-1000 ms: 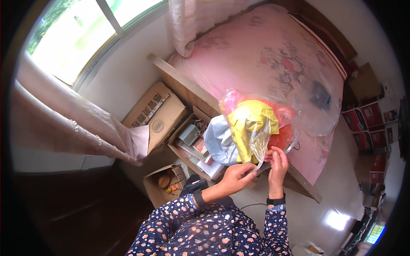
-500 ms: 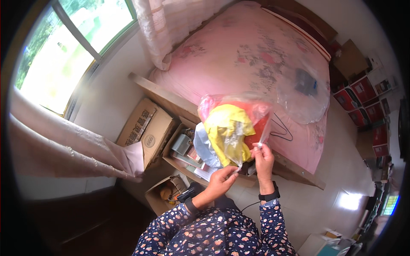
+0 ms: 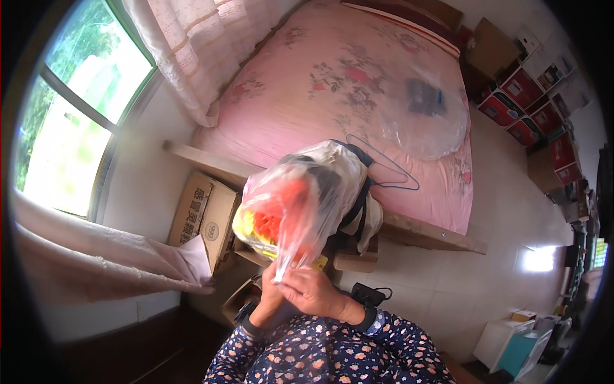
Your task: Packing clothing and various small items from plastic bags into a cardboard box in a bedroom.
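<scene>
A clear plastic bag (image 3: 291, 214) hangs in front of me, bulging with red and yellow soft stuff that looks like cloth. Its gathered neck is pinched between my two hands. My left hand (image 3: 271, 293) is closed round the neck from the left. Touching it from the right, my right hand (image 3: 314, 291) has bent fingers on the same twist of plastic. Just behind the bag, a cream cloth piece with dark trim (image 3: 342, 173) lies over the foot of the bed, partly hidden by the bag.
A wooden footboard (image 3: 428, 235) edges the pink flowered bed (image 3: 272, 121). On the bed lie a wire hanger (image 3: 400, 185) and a clear bag (image 3: 441, 137) with something dark. Cardboard boxes (image 3: 203, 221) and a curtain (image 3: 115, 262) are at left; red boxes (image 3: 524, 89) stand far right.
My hands have come together at the bag's neck. The bag has moved left and turned, now showing more red than yellow. The cream cloth piece has come into sight behind it. The view has shifted.
</scene>
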Tool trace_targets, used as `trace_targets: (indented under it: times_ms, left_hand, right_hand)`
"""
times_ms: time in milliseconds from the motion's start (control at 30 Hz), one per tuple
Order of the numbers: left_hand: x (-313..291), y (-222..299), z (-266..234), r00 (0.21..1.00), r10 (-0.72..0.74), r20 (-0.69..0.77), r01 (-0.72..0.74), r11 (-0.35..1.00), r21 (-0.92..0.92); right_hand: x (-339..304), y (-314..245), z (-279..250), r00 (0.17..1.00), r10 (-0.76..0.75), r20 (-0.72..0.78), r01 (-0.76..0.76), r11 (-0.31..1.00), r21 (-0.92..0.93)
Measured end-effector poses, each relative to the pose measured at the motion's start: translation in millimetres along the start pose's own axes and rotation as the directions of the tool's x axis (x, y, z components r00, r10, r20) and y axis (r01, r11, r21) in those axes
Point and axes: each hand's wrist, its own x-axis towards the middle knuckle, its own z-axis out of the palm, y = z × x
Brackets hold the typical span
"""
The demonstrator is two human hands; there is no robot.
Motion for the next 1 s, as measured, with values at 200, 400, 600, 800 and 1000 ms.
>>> trace_targets:
  times_ms: [200,400,600,800,1000]
  left_hand:
    - [-39,-11,5,0.996,-0.020,-0.091,0.035,0.987,0.160]
    - [-80,-18,22,0.925,-0.319,-0.206,0.206,0.877,-0.434]
    - [-106,-61,14,0.866,-0.479,-0.142,0.285,0.708,-0.646]
    - [-115,-81,0,0.780,-0.615,-0.114,0.315,0.543,-0.778]
    - [-108,-71,-5,0.731,-0.676,-0.086,0.292,0.425,-0.856]
  right_hand:
    - [-21,-15,5,0.984,-0.116,0.135,0.101,0.989,0.111]
    - [-40,-1,11,0.944,-0.066,0.322,0.023,0.990,0.137]
    - [-66,30,33,0.922,0.002,0.388,-0.009,1.000,0.018]
    - [-75,42,49,0.900,0.042,0.434,-0.015,0.998,-0.066]
    - [-78,47,52,0.869,0.090,0.487,-0.029,0.991,-0.131]
